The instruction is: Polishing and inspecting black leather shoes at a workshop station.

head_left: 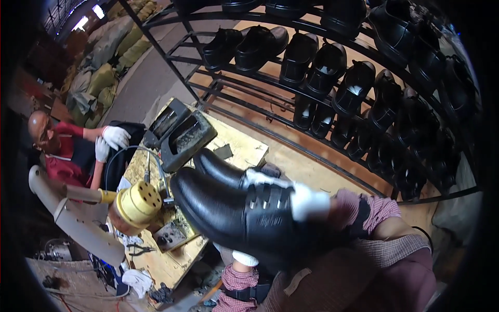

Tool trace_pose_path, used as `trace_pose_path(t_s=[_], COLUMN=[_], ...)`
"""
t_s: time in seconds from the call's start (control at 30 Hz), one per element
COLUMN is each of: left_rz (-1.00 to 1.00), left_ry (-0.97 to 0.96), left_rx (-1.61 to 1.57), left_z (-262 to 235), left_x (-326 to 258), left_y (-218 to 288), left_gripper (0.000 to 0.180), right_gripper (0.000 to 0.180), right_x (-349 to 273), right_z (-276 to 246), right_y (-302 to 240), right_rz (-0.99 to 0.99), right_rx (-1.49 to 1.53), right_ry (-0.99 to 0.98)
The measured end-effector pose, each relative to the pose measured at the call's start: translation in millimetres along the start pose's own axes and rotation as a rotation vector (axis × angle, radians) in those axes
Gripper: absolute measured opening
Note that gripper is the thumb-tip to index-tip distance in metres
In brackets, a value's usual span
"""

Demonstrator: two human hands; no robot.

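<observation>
A glossy black leather shoe [223,210] with a strap and buckle fills the middle of the view, toe pointing left. A second black shoe [218,167] lies just behind it. My right hand [304,200], in a white glove, is shut over the top of the near shoe, its fingers reaching between the two shoes. My left hand [244,258], also in a white glove, is under the near shoe's sole and mostly hidden by it. Which hand carries the rear shoe I cannot tell.
A wooden workbench [244,145] holds two black open boxes [179,132], pliers and small tools. A yellow perforated drum [138,204] sits on a grey machine at the left. A co-worker in red with white gloves [114,136] sits far left. A curved metal rack [332,78] carries several black shoes.
</observation>
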State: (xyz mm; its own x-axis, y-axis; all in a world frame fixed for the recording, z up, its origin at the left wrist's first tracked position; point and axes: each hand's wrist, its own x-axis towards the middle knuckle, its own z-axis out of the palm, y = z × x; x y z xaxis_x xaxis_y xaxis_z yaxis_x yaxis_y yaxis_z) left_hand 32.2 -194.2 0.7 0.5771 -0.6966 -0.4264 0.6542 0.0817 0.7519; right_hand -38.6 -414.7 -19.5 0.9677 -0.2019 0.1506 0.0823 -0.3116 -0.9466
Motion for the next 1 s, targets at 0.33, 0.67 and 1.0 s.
trace_pose_path(t_s=[0.33,0.67,1.0], left_rz=[-0.039,-0.067,-0.015], left_ry=[-0.064,0.117,0.163], left_rx=[0.211,0.15,0.095], left_z=[-28.2,-26.5,-21.0], left_x=[-9.1,-6.6,14.0], left_y=[8.7,18.3,29.7], left_gripper=[0.082,0.075,0.068], right_gripper=[0.044,0.041,0.08], right_x=[137.9,270.8,229.3], right_z=[-140.1,-138.0,-98.8], right_y=[38.4,197.3,64.2], right_rz=[0.391,0.844,-0.243], right_rx=[-0.022,-0.62,-1.058], right_ry=[0.186,0.454,0.252])
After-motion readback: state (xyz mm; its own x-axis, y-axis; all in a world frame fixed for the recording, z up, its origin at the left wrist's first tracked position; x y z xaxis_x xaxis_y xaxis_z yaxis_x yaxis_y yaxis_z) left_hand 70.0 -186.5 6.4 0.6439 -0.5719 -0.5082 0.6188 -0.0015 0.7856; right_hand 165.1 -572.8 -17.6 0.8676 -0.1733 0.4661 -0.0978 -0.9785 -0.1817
